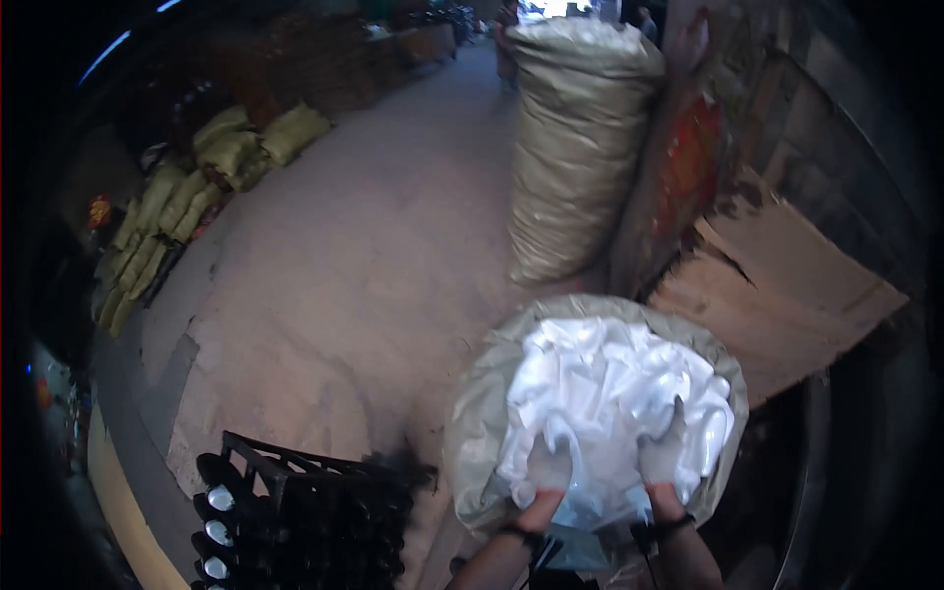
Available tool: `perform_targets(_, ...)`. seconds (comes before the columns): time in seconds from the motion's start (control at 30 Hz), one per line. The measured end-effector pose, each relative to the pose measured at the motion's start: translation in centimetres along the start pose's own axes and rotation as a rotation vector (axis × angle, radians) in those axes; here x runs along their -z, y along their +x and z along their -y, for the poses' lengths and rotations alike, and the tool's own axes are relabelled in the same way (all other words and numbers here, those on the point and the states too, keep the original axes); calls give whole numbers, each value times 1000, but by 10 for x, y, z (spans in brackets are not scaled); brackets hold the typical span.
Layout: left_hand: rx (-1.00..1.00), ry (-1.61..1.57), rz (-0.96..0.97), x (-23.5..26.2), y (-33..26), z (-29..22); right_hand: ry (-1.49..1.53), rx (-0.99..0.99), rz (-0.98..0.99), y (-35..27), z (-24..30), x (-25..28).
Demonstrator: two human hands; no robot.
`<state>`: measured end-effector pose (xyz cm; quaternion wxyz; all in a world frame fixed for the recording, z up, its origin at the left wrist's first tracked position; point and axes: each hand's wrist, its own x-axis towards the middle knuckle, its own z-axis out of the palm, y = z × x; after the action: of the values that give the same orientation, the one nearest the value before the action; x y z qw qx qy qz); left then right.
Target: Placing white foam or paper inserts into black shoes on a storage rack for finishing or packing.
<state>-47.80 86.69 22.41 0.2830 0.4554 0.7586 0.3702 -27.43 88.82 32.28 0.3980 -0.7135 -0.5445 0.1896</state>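
A wide-mouthed olive-grey woven sack [472, 433] stands right in front of me, its rim spread open. It is full of soft, shiny white sheet material [580, 369] in loose folds; whether this is cloth or plastic film I cannot tell. My left hand [551, 466] and my right hand [663, 458], both in pale gloves, press into the near part of the white material, a short way apart. Folds and blur hide most of the fingers on both hands. Dark bands circle both wrists. A bluish translucent sheet [575, 551] lies between my forearms.
Beyond the sack stands a tall, stuffed woven sack [580, 147]. Torn cardboard [777, 285] leans at the right. A black rack [315, 467] with rounded dark pieces is at the lower left. Filled sacks [162, 211] are piled at the far left. A person [506, 44] stands far back.
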Motion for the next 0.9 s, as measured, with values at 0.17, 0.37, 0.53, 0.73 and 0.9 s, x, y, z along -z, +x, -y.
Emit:
perform_targets(0.17, 301, -1048, 534, 239, -77, -54, 626, -122, 662, -44, 173, 10)
perform_targets(0.37, 405, -1318, 147, 394, -173, -13, 261, 1055, 1109, -171, 312, -50)
perform_targets(0.53, 350, -1324, -311, 497, -324, 44, 252, 1533, 1657, -337, 410, -69)
perform_targets(0.73, 14, -668, -717, 634, -452, 62, 722, 1206, 1614, -477, 527, -64)
perform_targets(0.9, 257, 454, -677, 692, -485, 169, 205, 1601, 1688, -638, 608, -103)
